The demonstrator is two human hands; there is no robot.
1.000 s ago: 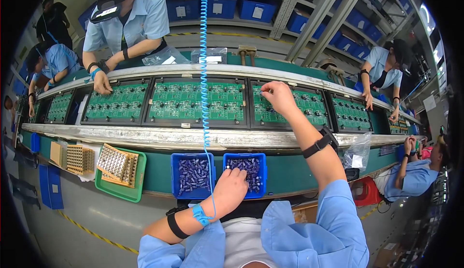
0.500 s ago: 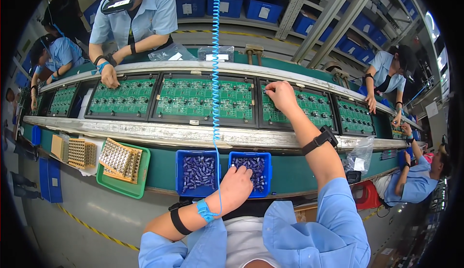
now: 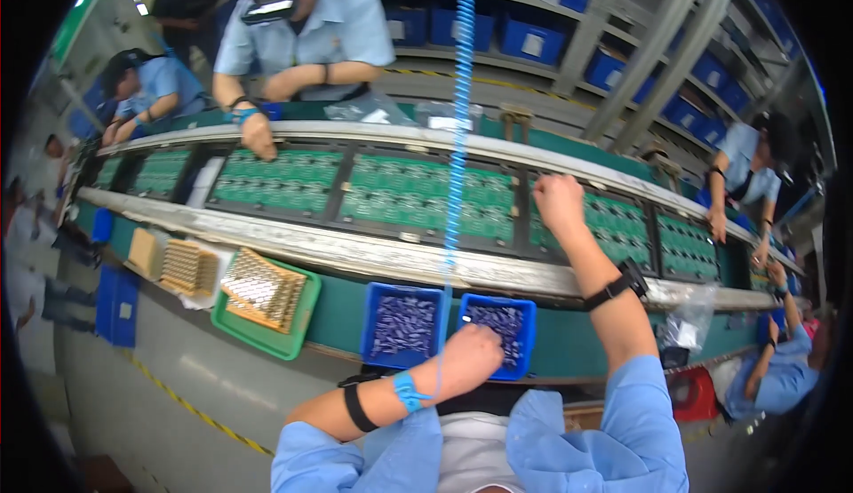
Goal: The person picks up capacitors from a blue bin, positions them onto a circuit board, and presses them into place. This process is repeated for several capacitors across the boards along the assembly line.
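While left hand (image 3: 473, 353) hides some purple parts (image 3: 505, 321), right hand (image 3: 559, 202) grip unclear.

The left hand (image 3: 474, 355) is over the right bin (image 3: 530, 342), its fingers bent among small purple parts (image 3: 511, 329); the left bin (image 3: 367, 326) holds more. The right hand (image 3: 559, 200), fingers curled, is at the left end of a green board (image 3: 613, 231). Blur hides any grip. A blue coiled cord (image 3: 462, 67) hangs before another board (image 3: 400, 193).
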